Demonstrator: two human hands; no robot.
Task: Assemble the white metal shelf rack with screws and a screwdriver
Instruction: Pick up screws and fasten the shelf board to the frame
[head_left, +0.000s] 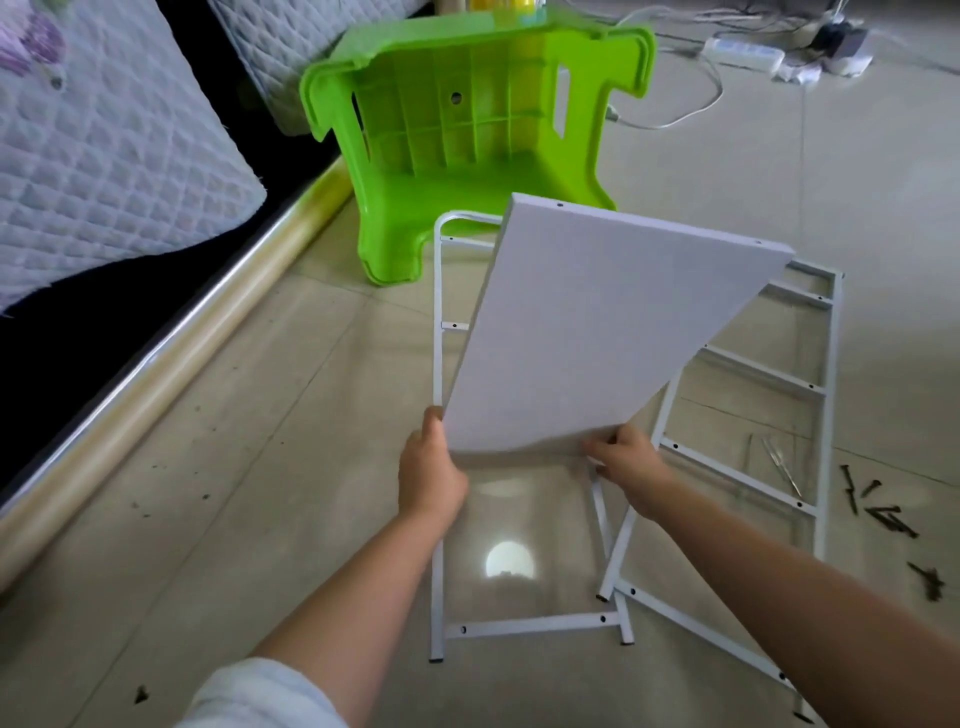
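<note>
Left hand and right hand grip the near short edge of a white shelf board, fingers curled round it — its long axis tilts up and away, over two white side frames on the floor; screws lie right, a green stool beyond.

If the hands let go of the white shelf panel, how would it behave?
The panel looks stiff: held only at its near edge by the left hand and right hand, it stays flat. It probably is light. Released, it would likely drop onto the frames loudly.
</note>
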